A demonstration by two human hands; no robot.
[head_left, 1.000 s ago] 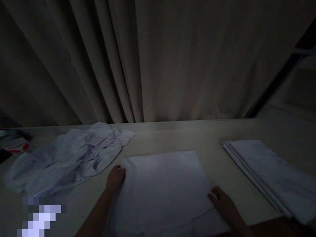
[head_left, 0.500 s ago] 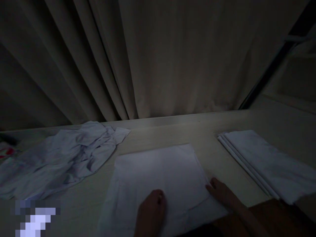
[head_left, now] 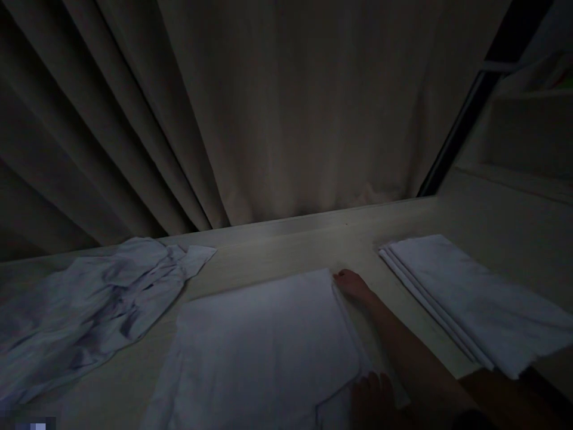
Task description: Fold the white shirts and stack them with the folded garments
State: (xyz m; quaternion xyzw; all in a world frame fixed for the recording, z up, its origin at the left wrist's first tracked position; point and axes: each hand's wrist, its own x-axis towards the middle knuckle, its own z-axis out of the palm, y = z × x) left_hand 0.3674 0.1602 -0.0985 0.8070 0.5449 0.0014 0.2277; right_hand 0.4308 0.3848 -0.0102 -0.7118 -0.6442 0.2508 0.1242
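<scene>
A folded white cloth [head_left: 264,340] lies in front of me, with a seam or fold line across its near right part. My right hand [head_left: 353,285] has reached to its far right corner, the fingers closed on the edge there. Lower down, at the cloth's near right edge, rests my left hand [head_left: 372,399]. Its fingers point away from me, slightly apart, and lie on the cloth; the rest of that hand is dark and cut off by the frame's bottom.
To the left, a crumpled white cloth [head_left: 102,304] spreads over the pale surface [head_left: 277,257]. On the right lies a neatly folded stack of white cloth [head_left: 465,292]. A brown curtain [head_left: 286,119] hangs behind, and a dark post [head_left: 465,119] leans at the far right beside a shelf [head_left: 528,131].
My right hand has moved away from me along the cloth's right edge to the far corner. My left hand has shifted right, from the cloth's middle to its near right edge. The view turned slightly.
</scene>
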